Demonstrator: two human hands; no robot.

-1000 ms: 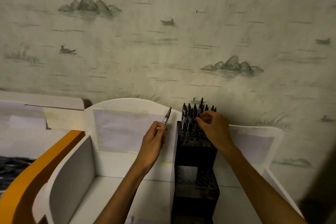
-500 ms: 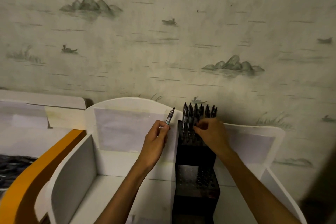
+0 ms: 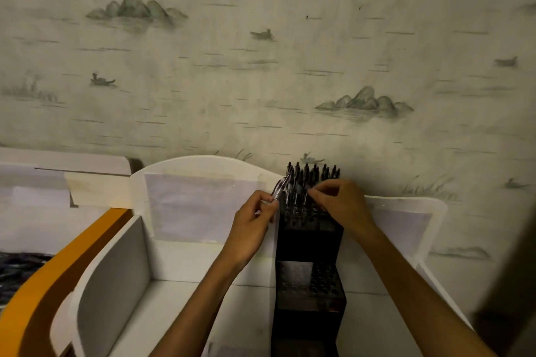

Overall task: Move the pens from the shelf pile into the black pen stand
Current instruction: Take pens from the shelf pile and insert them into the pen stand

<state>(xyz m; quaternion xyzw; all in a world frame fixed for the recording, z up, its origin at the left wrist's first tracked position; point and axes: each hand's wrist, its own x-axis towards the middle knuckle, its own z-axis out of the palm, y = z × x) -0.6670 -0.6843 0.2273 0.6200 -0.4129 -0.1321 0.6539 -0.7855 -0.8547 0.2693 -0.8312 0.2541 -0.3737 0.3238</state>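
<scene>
The black pen stand (image 3: 309,243) rises in steps against the white shelf back. Its top tier holds several upright pens (image 3: 313,180); the lower tier (image 3: 307,278) shows open holes. My left hand (image 3: 252,226) pinches one clear-barrelled pen (image 3: 280,188), tilted, at the top tier's left edge. My right hand (image 3: 342,206) sits at the top tier's right side, its fingertips curled among the standing pens; whether it pinches one I cannot tell.
A white shelf unit (image 3: 203,206) with curved dividers (image 3: 116,278) surrounds the stand. An orange curved rim (image 3: 58,275) lies at left, beside a dark pile (image 3: 17,269) at the left edge. A patterned wall stands behind.
My left hand has carried its pen rightward to the stand's top-left edge. My right hand has sunk a little lower among the standing pens.
</scene>
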